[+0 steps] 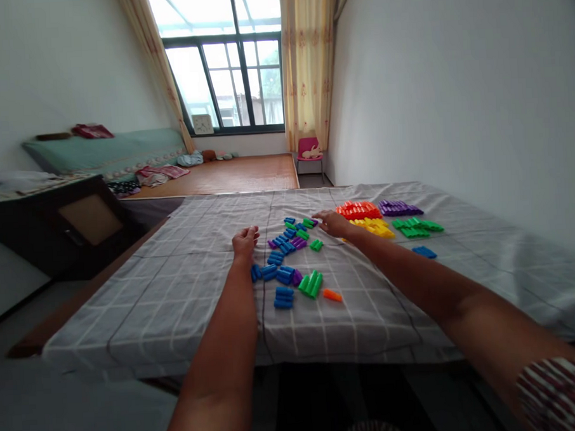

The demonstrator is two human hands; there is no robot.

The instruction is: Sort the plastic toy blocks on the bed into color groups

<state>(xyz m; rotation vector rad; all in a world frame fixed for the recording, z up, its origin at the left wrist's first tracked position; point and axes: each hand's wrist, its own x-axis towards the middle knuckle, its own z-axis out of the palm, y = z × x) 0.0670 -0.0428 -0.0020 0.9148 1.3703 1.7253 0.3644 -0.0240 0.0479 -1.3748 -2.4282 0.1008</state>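
Note:
On the grey checked cloth, blue pieces (269,271), green pieces (311,284) and purple pieces (299,243) lie scattered in the middle. My left hand (245,241) is just left of them, its fingers curled together; whether something small is between them is hidden. My right hand (331,223) reaches over the far right side of the scatter, fingers stretched toward a small purple piece (315,222) beside a green one. An orange piece (332,295) lies alone nearer me.
Grouped at the right are red pieces (358,210), yellow pieces (374,227), purple pieces (400,207), green pieces (417,227) and a blue group (424,252). A dark cabinet (85,224) stands left of the table; a pink chair (309,144) is beyond it.

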